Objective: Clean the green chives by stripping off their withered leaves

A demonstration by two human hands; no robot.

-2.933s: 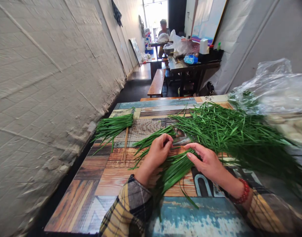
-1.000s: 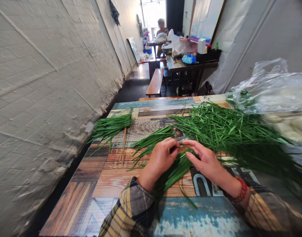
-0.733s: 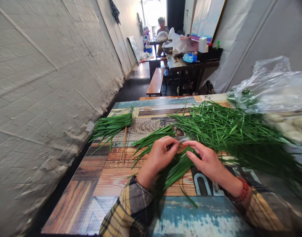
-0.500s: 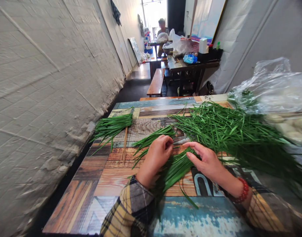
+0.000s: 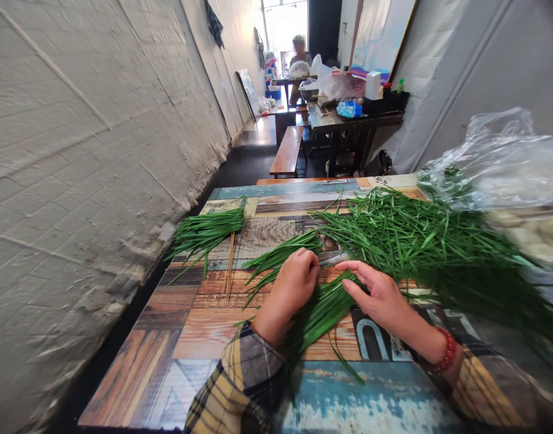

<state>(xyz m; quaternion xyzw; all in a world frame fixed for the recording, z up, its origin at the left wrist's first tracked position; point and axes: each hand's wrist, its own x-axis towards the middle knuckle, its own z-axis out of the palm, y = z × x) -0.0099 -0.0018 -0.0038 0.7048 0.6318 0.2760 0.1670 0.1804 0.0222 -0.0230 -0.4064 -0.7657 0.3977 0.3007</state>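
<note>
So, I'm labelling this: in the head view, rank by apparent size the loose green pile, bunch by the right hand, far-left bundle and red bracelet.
Loose green pile
Bunch and far-left bundle: too alike to rank
Red bracelet

The front bunch [image 5: 328, 307] of long, flat green leaves lay slantwise on the tabletop [image 5: 213, 337], its gathered end up under the right hand [image 5: 378, 295], its leaves fanning down to the lower left, where the left forearm partly hid them. One loose leaf strayed from its lower edge. Just beyond the left hand [image 5: 295, 280], a looser middle bunch [image 5: 283, 252] spread its tips leftward. The left bunch [image 5: 210, 226] lay flat and well apart, even-ended at its right, with thin brown sticks [image 5: 230, 271] projecting from it toward the near edge.
</note>
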